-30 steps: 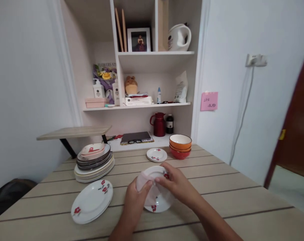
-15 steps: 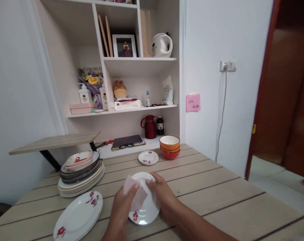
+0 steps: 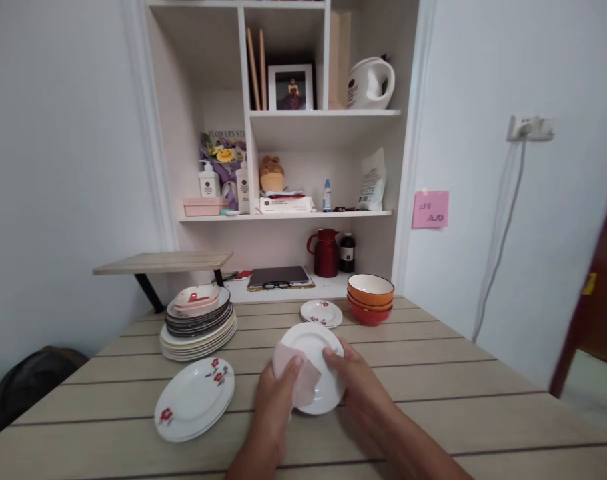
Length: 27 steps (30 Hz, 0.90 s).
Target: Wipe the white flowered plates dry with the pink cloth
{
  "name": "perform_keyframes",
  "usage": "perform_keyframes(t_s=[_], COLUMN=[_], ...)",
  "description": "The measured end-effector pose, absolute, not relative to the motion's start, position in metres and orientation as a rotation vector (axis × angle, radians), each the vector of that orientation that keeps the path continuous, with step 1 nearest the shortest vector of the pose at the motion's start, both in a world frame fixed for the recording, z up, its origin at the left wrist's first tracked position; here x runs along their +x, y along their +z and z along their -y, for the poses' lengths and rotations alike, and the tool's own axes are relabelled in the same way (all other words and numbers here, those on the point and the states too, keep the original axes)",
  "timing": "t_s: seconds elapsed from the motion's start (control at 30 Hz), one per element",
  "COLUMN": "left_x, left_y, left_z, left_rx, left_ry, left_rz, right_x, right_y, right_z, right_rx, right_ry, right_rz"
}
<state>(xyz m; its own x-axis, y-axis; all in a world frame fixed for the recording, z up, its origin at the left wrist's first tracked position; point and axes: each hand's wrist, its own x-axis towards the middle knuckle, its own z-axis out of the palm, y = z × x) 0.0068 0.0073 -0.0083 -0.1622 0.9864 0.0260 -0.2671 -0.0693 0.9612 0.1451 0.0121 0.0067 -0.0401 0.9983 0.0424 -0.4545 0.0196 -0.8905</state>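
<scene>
White plate [image 3: 312,345], round, face upward

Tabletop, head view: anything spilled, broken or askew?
Nothing stands out. The tall plate stack and the bowls stand upright; no spill or break shows on the table. The left hand holds a pink cloth against the white plate gripped by the right hand.

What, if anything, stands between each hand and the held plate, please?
A pale pink cloth lies between the left hand and the plate, at its left side; nothing visible stands between the plate and the right hand.
</scene>
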Motion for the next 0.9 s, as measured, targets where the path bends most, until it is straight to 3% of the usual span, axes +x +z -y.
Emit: perform_keyframes(t_s=[0.1,0.27,0.37,0.67,0.9], left_x=[0.003,0.002,0.002,-0.002,0.008], left_y=[-0.002,0.005,0.001,0.006,0.004], left_z=[-0.003,0.003,-0.002,-0.003,-0.006], left_rx=[1.004,1.139,1.281,1.421,1.061], left_ry=[1.479,1.46,1.443,1.567,1.506], left_rz=[-1.044,-1.03,-1.062,-1.103,-1.074], right_x=[0.158,0.168,0.169,0.163,0.147], right_y=[0.02,0.029,0.031,0.029,0.018], right_z=[-0.01,-0.006,-0.004,-0.001,-0.001], right_rx=[-0.916,-0.991,-1.023,-0.9,-0.748], right_ry=[1.31,0.842,0.76,0.923,1.141], right_rz=[1.169,1.508,1.581,1.5,1.177])
